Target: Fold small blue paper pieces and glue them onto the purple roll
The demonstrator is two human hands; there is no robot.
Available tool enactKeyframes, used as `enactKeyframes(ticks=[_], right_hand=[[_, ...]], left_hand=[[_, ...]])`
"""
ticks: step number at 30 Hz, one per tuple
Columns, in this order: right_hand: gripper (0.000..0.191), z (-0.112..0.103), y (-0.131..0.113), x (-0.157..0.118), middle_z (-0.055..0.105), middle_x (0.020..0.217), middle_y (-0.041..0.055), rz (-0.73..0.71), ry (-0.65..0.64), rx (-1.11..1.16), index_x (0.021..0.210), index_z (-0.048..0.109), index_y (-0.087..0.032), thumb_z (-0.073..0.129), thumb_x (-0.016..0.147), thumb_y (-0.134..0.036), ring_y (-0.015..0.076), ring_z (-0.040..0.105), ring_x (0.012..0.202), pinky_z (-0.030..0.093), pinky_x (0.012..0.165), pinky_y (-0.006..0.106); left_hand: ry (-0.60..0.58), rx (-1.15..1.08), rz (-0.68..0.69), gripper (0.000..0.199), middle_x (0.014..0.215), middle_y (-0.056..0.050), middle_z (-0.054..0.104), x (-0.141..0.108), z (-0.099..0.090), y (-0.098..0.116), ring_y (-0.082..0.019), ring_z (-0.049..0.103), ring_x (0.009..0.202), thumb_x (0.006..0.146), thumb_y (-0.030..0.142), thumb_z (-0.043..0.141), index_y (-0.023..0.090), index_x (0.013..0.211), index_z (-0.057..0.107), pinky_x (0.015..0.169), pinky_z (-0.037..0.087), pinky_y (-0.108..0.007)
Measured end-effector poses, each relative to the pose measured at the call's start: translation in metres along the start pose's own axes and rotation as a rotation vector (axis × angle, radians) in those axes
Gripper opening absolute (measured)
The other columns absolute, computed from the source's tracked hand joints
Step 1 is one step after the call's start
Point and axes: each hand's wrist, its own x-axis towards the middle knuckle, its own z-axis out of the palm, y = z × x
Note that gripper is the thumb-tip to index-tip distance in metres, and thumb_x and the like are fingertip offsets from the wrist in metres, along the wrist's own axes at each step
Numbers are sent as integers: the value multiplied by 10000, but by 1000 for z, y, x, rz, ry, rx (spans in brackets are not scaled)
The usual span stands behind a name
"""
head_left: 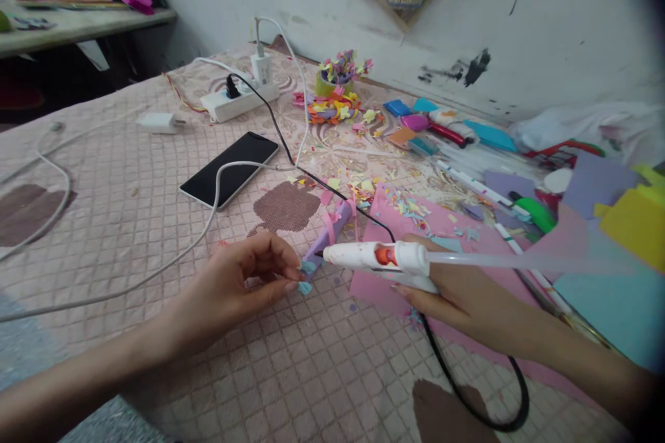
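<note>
A small light-blue paper piece (304,287) is pinched between the thumb and fingers of my left hand (254,273), beside a purple paper strip (340,221) with pink paper shapes on it. My right hand (447,287) is wrapped round a white glue gun (358,255), whose dark nozzle points left over the near part of the purple strip, close to my left fingertips. A long clear glue stick (483,259) sticks out of the gun's back end. Whether the nozzle touches the strip I cannot tell.
A black phone (228,169), a power strip (236,102) and white and black cables lie on the quilted cloth (156,221). Pink paper (379,291) with scraps lies under my right hand. Behind stand a pot of paper flowers (332,83), markers and coloured sheets (634,221).
</note>
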Motion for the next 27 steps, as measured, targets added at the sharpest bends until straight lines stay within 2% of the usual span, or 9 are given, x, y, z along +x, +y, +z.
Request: enactKeyframes(ticks=[8,14,27], right_hand=[[117,0,-4,2,578,874,35,-26,20,-7,926,496,-205,418,897,-287,182,539,731,412,642,301],[110,-1,-4,-3,548,810,19,-7,5,8,838,470,-203,421,898,-281,169,512,688,398,621,292],[115,3,-3,-5,567,829,34,1,13,8,869,496,-194,413,902,-265,177,531,712,412,640,305]], left_hand=[[6,-21,-18,104,868,-28,636,-1,1,-1,-120,618,794,806,201,598,164,888,546,729,508,-233],[8,-22,-40,110,868,-35,641,0,1,1,-127,623,794,803,208,600,161,887,545,721,507,-236],[9,-23,-44,113,850,-31,639,0,1,2,-129,619,781,806,229,599,163,881,545,702,500,-237]])
